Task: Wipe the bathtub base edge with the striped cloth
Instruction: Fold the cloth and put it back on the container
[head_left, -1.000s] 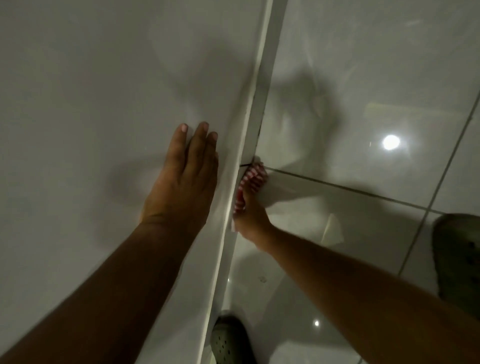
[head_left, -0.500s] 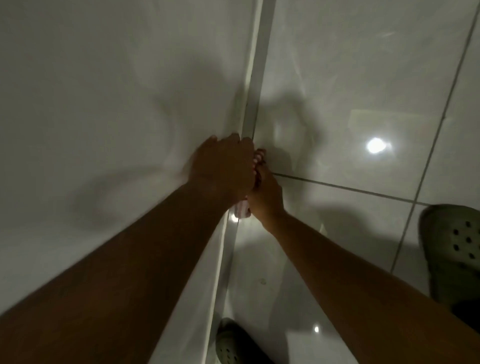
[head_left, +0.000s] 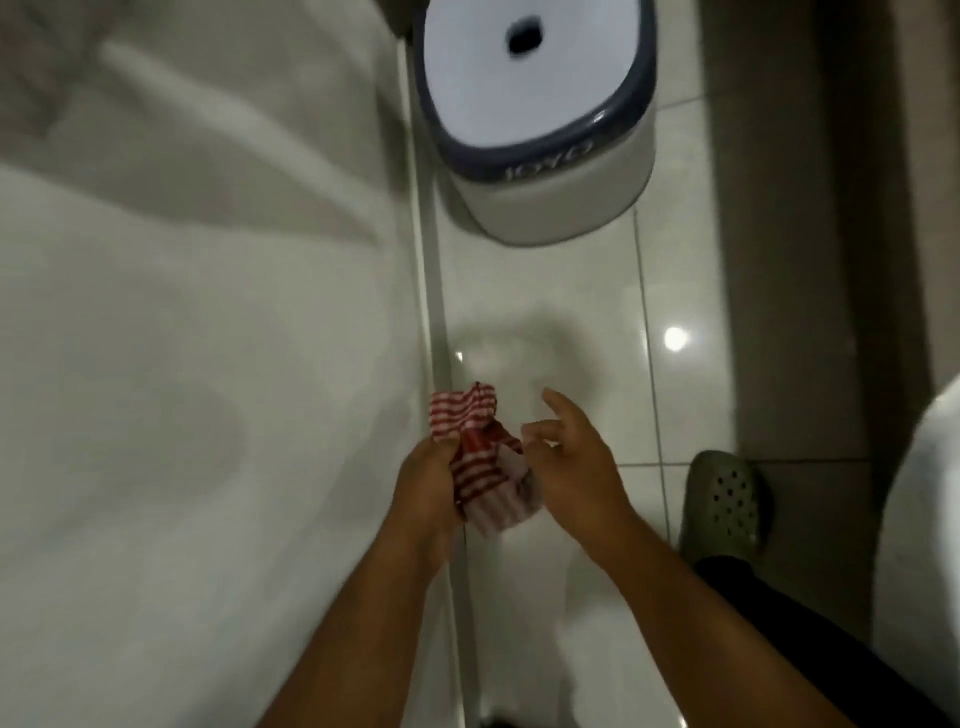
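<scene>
The red-and-white striped cloth (head_left: 475, 457) is bunched up above the floor, just right of the bathtub base edge (head_left: 434, 312), a pale strip where the white tub side meets the tiles. My left hand (head_left: 428, 483) grips the cloth's left side with closed fingers. My right hand (head_left: 574, 457) is beside the cloth on the right, fingers spread and loosely curled; its lower part may touch the cloth's right edge, but I cannot tell. The white bathtub side (head_left: 208, 415) fills the left of the view.
A white stool with a dark blue rim (head_left: 540, 119) stands on the floor against the tub's base edge, farther along. My olive clog (head_left: 724, 501) rests on the glossy white tiles at right. A darker grey tiled strip (head_left: 800, 260) and a white fixture (head_left: 919, 545) lie far right.
The view has pulled back and up. Both hands have come off the base edge; the cloth, earlier under my right hand, is now gripped by my left while the right has opened.
</scene>
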